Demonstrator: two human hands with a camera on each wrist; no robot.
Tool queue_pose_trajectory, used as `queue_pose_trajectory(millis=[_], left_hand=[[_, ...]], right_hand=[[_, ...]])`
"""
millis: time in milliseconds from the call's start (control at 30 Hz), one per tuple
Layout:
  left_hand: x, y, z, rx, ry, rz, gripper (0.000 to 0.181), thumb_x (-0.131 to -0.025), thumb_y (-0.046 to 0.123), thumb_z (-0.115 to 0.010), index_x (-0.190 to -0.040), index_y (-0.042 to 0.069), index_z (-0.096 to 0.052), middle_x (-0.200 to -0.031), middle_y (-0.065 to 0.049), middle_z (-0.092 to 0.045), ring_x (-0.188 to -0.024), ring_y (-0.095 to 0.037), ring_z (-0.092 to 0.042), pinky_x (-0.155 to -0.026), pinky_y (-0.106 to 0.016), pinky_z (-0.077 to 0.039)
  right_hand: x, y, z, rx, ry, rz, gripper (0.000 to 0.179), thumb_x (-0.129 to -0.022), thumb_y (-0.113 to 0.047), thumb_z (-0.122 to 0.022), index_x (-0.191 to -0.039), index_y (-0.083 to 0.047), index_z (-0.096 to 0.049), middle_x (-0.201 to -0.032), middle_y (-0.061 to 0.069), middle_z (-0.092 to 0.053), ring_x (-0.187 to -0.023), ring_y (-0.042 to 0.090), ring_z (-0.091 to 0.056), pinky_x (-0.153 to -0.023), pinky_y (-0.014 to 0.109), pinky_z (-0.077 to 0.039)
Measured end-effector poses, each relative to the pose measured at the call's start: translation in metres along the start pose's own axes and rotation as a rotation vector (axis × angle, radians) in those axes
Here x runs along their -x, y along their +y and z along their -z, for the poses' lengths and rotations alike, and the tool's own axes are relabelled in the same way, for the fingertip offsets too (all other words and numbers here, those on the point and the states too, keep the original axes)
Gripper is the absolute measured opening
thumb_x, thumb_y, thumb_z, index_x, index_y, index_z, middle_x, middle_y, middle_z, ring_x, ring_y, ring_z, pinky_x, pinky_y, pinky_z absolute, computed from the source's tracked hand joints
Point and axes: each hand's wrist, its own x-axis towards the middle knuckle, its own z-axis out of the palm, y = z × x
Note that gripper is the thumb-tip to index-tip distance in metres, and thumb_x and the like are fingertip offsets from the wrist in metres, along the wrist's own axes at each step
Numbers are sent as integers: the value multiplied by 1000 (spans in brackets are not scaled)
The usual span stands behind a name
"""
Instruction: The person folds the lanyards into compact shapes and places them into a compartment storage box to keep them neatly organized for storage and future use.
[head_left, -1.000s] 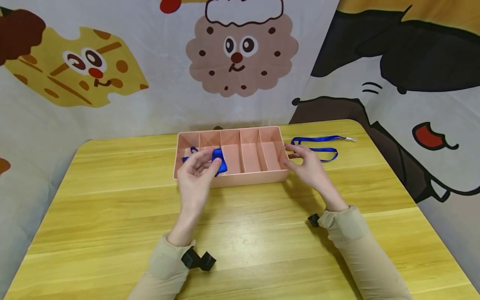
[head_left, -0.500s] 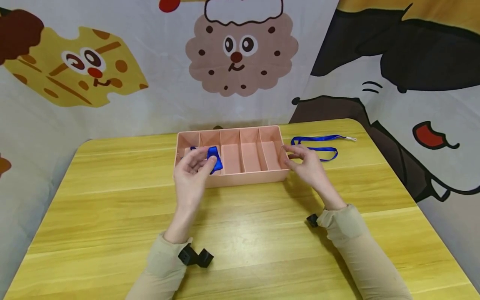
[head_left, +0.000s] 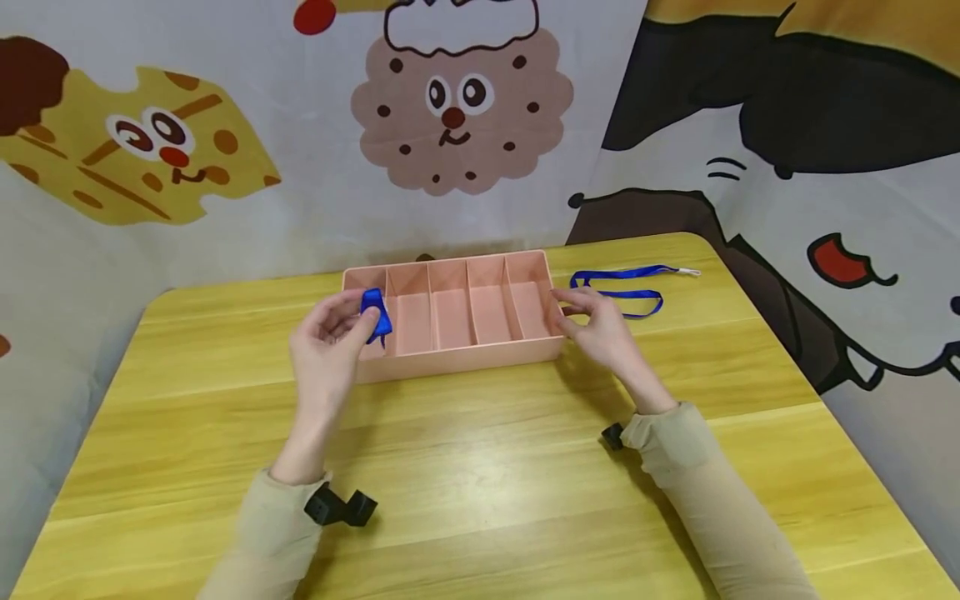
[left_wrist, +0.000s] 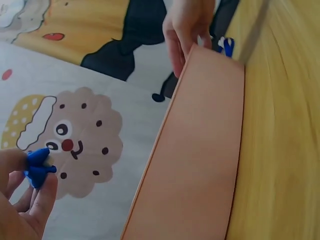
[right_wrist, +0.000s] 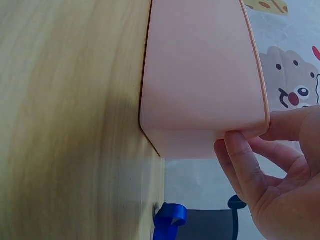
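Observation:
My left hand [head_left: 326,346] pinches a folded bundle of blue lanyard [head_left: 378,315] between thumb and fingers, held up over the left end of a pink divided box [head_left: 457,357]. In the left wrist view the bundle [left_wrist: 39,170] looks crumpled, with a small pale bit at its edge. My right hand [head_left: 600,329] grips the box's right end wall at the rim. The right wrist view shows its fingers [right_wrist: 242,160] against the outside of that wall. Part of the leftmost compartment is hidden behind my left hand and the bundle.
Another blue lanyard [head_left: 633,293] with a white end piece lies loosely looped on the wooden table [head_left: 480,483], just right of the box. A cartoon-printed cloth [head_left: 300,242] hangs right behind the table's back edge.
My left hand has moved left with the blue lanyard bundle, from over the box's left compartments to its left end. My right hand keeps its grip on the box. The head view has shifted slightly.

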Motion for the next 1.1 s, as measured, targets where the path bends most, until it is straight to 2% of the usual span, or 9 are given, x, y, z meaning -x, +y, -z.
queue_pose_trajectory(millis=[133, 233, 400, 567, 667, 833, 900, 1000, 1100], left_hand=[[-9, 3, 3, -94, -37, -40, 26, -96, 4, -74, -121, -3, -73, -88, 29, -69, -83, 3, -67, -77, -10, -56], [-16, 5, 5, -146, -69, -53, 24, -95, 5, -75, -118, -2, -75, -87, 26, -70, -81, 5, -66, -75, -10, -54], [-29, 15, 10, -248, -151, -77, 25, -96, 10, -76, -120, 1, -75, -93, 18, -71, -82, 6, -64, -73, -10, -53], [-43, 30, 22, -345, -214, -119, 27, -99, 14, -73, -123, 1, -73, -93, 26, -65, -84, 8, -63, -78, -7, -52], [-53, 38, 27, -369, -238, -138, 28, -100, 15, -72, -123, 0, -73, -90, 29, -63, -82, 7, -63, -75, -7, -52], [-67, 49, 31, -392, -277, -119, 31, -101, 20, -72, -126, 3, -71, -89, 29, -64, -79, 5, -63, -71, -7, -54], [-72, 52, 30, -412, -284, -119, 31, -101, 21, -72, -127, 5, -71, -93, 20, -70, -78, 6, -64, -71, -7, -54], [-77, 59, 27, -461, -295, -138, 31, -101, 23, -72, -127, 7, -72, -104, -1, -77, -79, 8, -63, -72, -7, -53], [-81, 69, 25, -552, -332, -190, 29, -101, 21, -71, -127, 8, -73, -115, -19, -77, -85, -3, -67, -70, -8, -50]], right_hand=[[0, 0, -1, 6, -1, -6, 43, -99, 1, -66, -142, 5, -62, -144, 28, -60, -126, 47, -67, -77, 18, -60], [0, 0, -1, 4, -1, -6, 43, -99, 1, -66, -142, 5, -62, -145, 29, -59, -126, 47, -67, -80, 24, -63], [1, 1, 0, 12, 18, -7, 42, -100, 1, -66, -141, 4, -63, -146, 29, -59, -124, 48, -68, -76, 20, -61], [1, 0, 0, 23, 16, -2, 41, -100, -1, -66, -141, 4, -63, -147, 29, -59, -123, 47, -69, -77, 22, -62], [1, 0, 1, 27, 16, 2, 41, -100, -1, -66, -141, 5, -63, -146, 29, -59, -122, 47, -69, -78, 23, -62], [2, -1, 1, 24, 18, -7, 42, -100, 0, -66, -141, 5, -62, -147, 29, -59, -123, 47, -69, -78, 23, -62], [2, -1, 1, 18, 15, -10, 42, -100, 0, -66, -141, 5, -62, -147, 29, -59, -123, 48, -68, -79, 26, -64], [2, -1, 0, 13, 14, -10, 42, -100, 0, -66, -141, 5, -62, -147, 29, -59, -123, 47, -68, -80, 26, -64], [2, -1, 0, 9, 13, -3, 42, -100, 0, -66, -141, 5, -62, -145, 28, -60, -123, 47, -68, -78, 21, -61]])
